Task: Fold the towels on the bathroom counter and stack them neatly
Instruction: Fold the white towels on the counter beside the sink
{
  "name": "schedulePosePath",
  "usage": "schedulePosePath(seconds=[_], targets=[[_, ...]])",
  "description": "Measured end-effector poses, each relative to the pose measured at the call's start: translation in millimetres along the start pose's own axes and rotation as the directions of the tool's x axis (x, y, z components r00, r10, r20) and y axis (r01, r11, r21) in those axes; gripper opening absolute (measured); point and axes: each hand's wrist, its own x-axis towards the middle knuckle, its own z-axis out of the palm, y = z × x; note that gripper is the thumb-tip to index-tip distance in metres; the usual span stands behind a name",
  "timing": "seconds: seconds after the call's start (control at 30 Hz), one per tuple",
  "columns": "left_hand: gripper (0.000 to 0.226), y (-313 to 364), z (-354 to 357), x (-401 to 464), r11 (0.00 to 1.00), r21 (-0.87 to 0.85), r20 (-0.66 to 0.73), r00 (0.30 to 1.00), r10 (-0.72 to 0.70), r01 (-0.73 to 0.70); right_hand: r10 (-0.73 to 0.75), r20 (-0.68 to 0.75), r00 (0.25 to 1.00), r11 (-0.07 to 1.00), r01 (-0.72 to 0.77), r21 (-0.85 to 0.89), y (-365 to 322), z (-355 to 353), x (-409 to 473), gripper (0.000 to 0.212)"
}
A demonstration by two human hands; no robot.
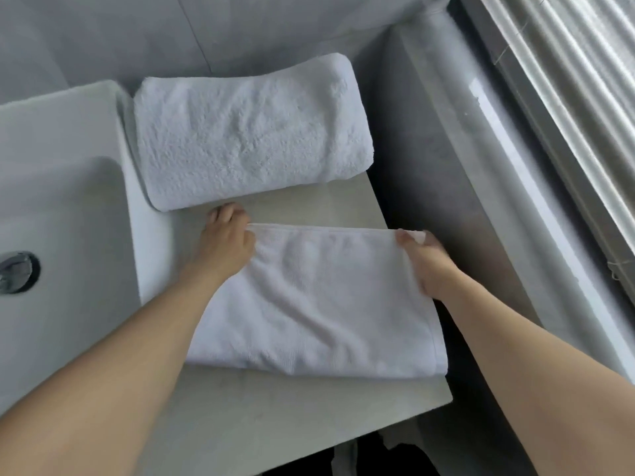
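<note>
Furthest left sits the white sink, its basin dropping away toward a metal drain at the frame's edge. The sink's right rim runs just beside the counter, a pale slab that ends in a straight front edge near the person and a right-hand edge that falls off into a darker gap.

At the back of the counter, tucked against the sink's corner, lies a thick folded towel, plump and rounded at its edges, its far side close to the wall. A bare strip of counter separates it from the nearer work.

The left hand reaches forward from a bare forearm, fingers curled, pinching the far left corner of the thin towel. That towel lies flat on the counter nearer the person, doubled over, its front fold roughly parallel to the counter's front edge, with open counter in front of it. Its right side reaches to the counter's right edge.

The right hand grips the towel's far right corner, fingers closed on the hem with a bit of cloth showing above the knuckles.

Beyond the gap stands a grey ledge, and past that, ribbed blinds.
</note>
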Motion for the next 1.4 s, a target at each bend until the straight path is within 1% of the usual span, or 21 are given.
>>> schedulePosePath(seconds=[0.07,0.17,0.27,0.33,0.37,0.5,0.57,0.63,0.7,0.73,0.8,0.83,0.87,0.93,1.0,1.07,1.13,1.2,1.3,1.4], targets=[[0.048,0,-3,1,1.0,-0.027,0.022,1.0,0.01,-0.009,0.049,0.052,0.997,0.998,-0.051,0.045,-1,-4,4,0.039],[0.044,7,-16,2,0.998,-0.023,0.071,0.996,0.06,-0.059,0.129,0.03,0.991,0.988,-0.131,0.081,-2,-9,1,0.043],[0.036,5,-25,7,0.997,-0.034,0.144,0.986,0.08,-0.076,0.206,0.051,0.977,0.975,-0.209,0.07,-5,-9,0,0.054],[0.026,5,-27,11,0.996,-0.026,0.184,0.979,0.085,-0.082,0.248,0.084,0.965,0.966,-0.253,0.059,-8,-11,-1,0.053],[0.024,7,-27,11,0.996,-0.019,0.196,0.977,0.086,-0.084,0.259,0.098,0.961,0.962,-0.266,0.06,-8,-13,-1,0.051],[0.03,11,-25,8,0.998,0.037,0.237,0.971,0.04,-0.05,0.306,0.161,0.939,0.946,-0.318,0.058,-13,-18,-2,0.054],[0.031,11,-27,7,0.999,0.025,0.251,0.968,0.025,-0.033,0.326,0.233,0.916,0.935,-0.348,0.06,-16,-22,-4,0.053],[0.033,11,-31,7,1.0,0.019,0.277,0.961,0.014,-0.02,0.329,0.266,0.906,0.932,-0.357,0.065,-21,-23,-8,0.05],[0.035,13,-36,6,0.998,0.053,0.325,0.946,0.013,-0.032,0.301,0.26,0.917,0.942,-0.328,0.067,-25,-23,-15,0.048],[0.036,14,-39,6,0.997,0.069,0.356,0.935,0.006,-0.032,0.255,0.254,0.933,0.956,-0.282,0.076,-26,-22,-19,0.044],[0.034,17,-44,3,0.997,0.074,0.408,0.913,-0.02,-0.011,0.098,0.248,0.964,0.987,-0.125,0.099,-25,-21,-29,0.036],[0.032,17,-46,1,0.997,0.075,0.43,0.902,-0.035,0.003,0.014,0.252,0.968,0.992,-0.044,0.115,-24,-20,-36,0.031],[0.031,18,-47,-1,0.997,0.081,0.448,0.893,-0.051,0.017,-0.054,0.269,0.962,0.991,0.019,0.13,-24,-19,-43,0.027],[0.028,17,-51,-7,0.994,0.103,0.476,0.875,-0.086,0.041,-0.118,0.327,0.937,0.989,0.081,0.126,-23,-20,-54,0.026],[0.018,15,-55,-14,0.991,0.119,0.497,0.86,-0.114,0.062,-0.111,0.375,0.92,0.994,0.101,0.047,-22,-22,-57,0.031],[0.011,15,-59,-21,0.987,0.134,0.52,0.842,-0.143,0.085,-0.095,0.392,0.915,0.991,0.123,-0.047,-21,-23,-58,0.033],[0.012,16,-62,-28,0.982,0.165,0.536,0.828,-0.165,0.089,-0.091,0.381,0.92,0.98,0.152,-0.132,-21,-23,-59,0.032],[0.015,19,-63,-34,0.977,0.204,0.545,0.821,-0.167,0.063,-0.095,0.397,0.913,0.965,0.182,-0.187,-21,-21,-62,0.029],[0.016,21,-65,-42,0.976,0.217,0.525,0.843,-0.121,0.005,-0.056,0.432,0.9,0.954,0.176,-0.243,-21,-17,-62,0.027],[0.024,18,-64,-50,0.984,0.177,0.483,0.869,-0.109,0.025,-0.056,0.422,0.905,0.955,0.172,-0.241,-22,-15,-60,0.027]])
